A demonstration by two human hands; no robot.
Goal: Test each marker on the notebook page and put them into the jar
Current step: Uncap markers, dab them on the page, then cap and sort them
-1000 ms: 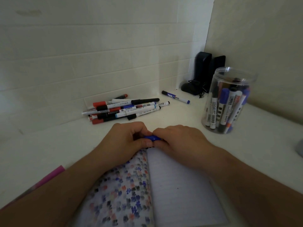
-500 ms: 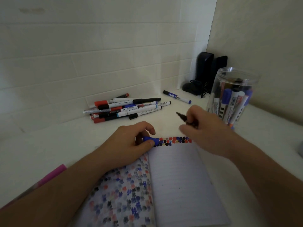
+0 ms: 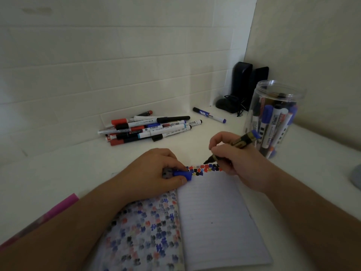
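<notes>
Notebook [image 3: 214, 222] lies open at lower centre. The left hand [image 3: 156, 173] pinches a blue cap [image 3: 182, 175] at the page's top edge, while the right hand [image 3: 240, 163] grips the marker [image 3: 234, 145], tip at the row of colour marks. A light, short stroke should do; then recap. Behind, untested markers [image 3: 148, 128] lie heaped on the white desk [image 3: 58, 173]; the jar [image 3: 273, 116] stands upper right by a tiled wall.
</notes>
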